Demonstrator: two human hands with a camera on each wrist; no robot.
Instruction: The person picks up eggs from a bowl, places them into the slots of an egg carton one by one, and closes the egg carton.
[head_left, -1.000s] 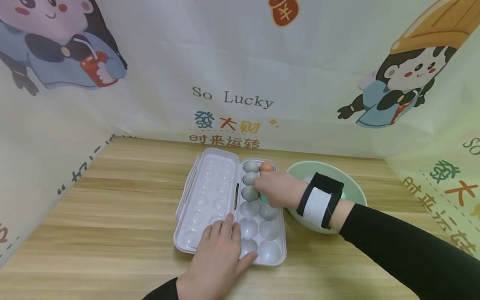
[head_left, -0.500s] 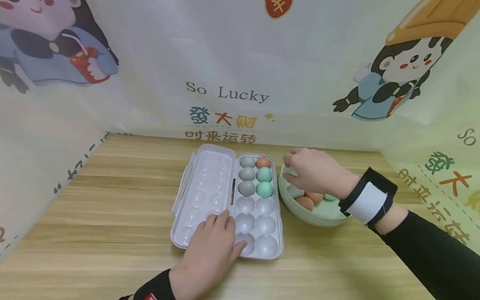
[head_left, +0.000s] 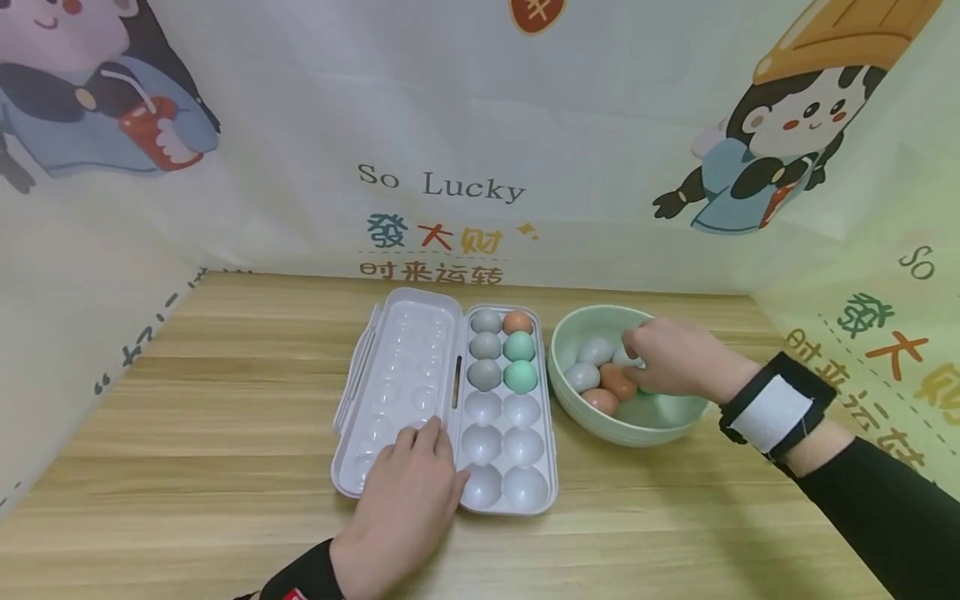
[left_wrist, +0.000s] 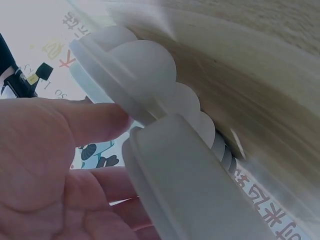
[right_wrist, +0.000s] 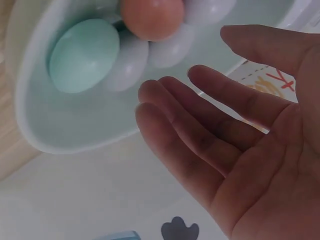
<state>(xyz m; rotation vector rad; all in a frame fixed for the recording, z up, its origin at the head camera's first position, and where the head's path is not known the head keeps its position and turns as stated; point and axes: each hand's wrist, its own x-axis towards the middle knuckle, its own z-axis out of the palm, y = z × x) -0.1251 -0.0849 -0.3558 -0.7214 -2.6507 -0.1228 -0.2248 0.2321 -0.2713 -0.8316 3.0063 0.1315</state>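
Observation:
A white plastic egg carton lies unfolded on the wooden table. In its far three rows sit grey eggs, a brown egg and two green eggs; the nearer cups are bare. My left hand rests across the carton's near edge by the hinge, thumb at the rim in the left wrist view. Over the pale green bowl hovers my right hand. The right wrist view shows its fingers loosely bent and holding nothing, apart from a green egg inside the bowl.
The bowl, right of the carton, also contains white eggs and brown eggs. A printed cloth backdrop rises behind the wooden table and along both sides.
My right hand has let go of a green egg in the carton's third row and moved right, over the bowl. The left hand stays at the carton's near edge.

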